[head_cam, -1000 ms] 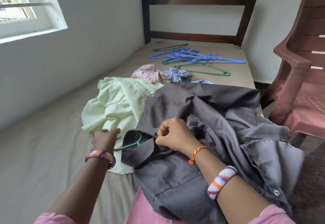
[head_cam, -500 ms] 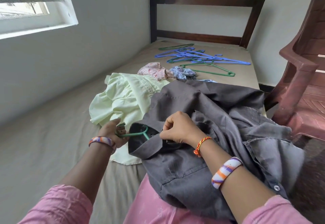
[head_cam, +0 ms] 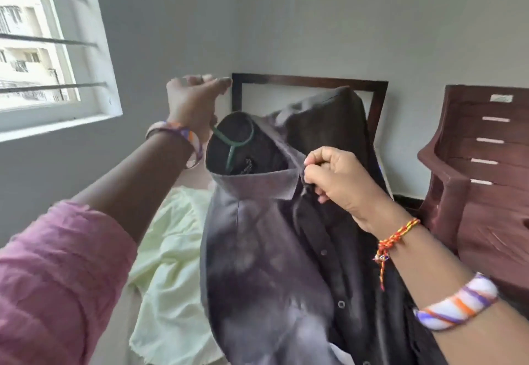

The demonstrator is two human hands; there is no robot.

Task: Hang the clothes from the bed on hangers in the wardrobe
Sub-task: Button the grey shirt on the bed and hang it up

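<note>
Dark grey button-up cotton shirt hangs mid-frame on a thin green plastic hanger, hook and neck visible inside the collar. Left hand, centre-left of frame, raised, blurred; fingers curled, the hook running to its heel; whether its grip holds the hook, cannot tell. Right hand, right of centre, grip pinching the shirt's front edge just below the collar. Pale yellow-green cloth garment lies crumpled on the bed at lower centre-left. Dark wooden headboard behind the shirt; maroon plastic chair at right edge; barred window upper left.
</note>
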